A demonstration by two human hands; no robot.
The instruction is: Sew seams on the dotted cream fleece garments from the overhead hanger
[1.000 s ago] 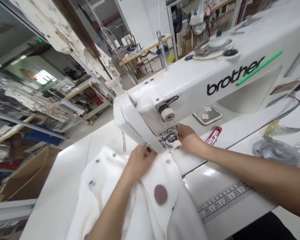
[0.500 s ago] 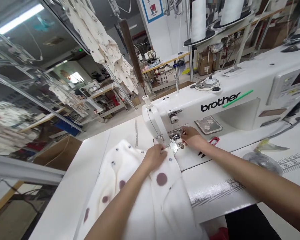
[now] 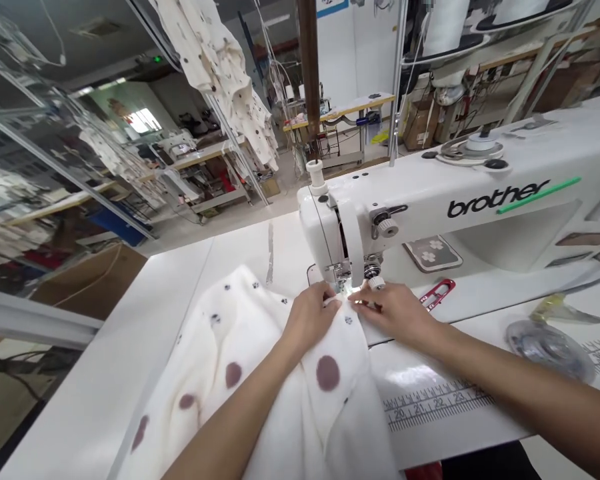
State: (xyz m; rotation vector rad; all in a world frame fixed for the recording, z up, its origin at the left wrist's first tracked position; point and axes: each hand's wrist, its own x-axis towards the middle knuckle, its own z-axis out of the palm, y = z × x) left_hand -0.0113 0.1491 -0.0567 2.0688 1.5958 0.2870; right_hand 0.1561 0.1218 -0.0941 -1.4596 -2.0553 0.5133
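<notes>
White plush fabric (image 3: pixel 300 427) with brown spots and small paw prints lies across the sewing table and runs up to the needle area of a white Brother sewing machine (image 3: pixel 405 180). My left hand (image 3: pixel 310 317) presses on the fabric just left of the presser foot, its fingers closed on the cloth edge. On the other side, my right hand (image 3: pixel 400 310) pinches the fabric's edge between thumb and fingers, close to the left fingertips. Beneath the machine head the needle and foot are partly hidden, with a small light glowing there.
Right of my hand lies a red-handled tool (image 3: pixel 437 295), with a patterned square pad (image 3: pixel 434 253) behind it. A printed ruler (image 3: pixel 430 403) runs along the table front, near a clear round plastic item (image 3: pixel 550 348). Spotted garments (image 3: pixel 220 67) hang behind; a cardboard box (image 3: pixel 90 287) stands left.
My right hand has moved from the knob area beside the machine head down to the fabric edge. My left hand stays on the cloth. The camera view has shifted closer.
</notes>
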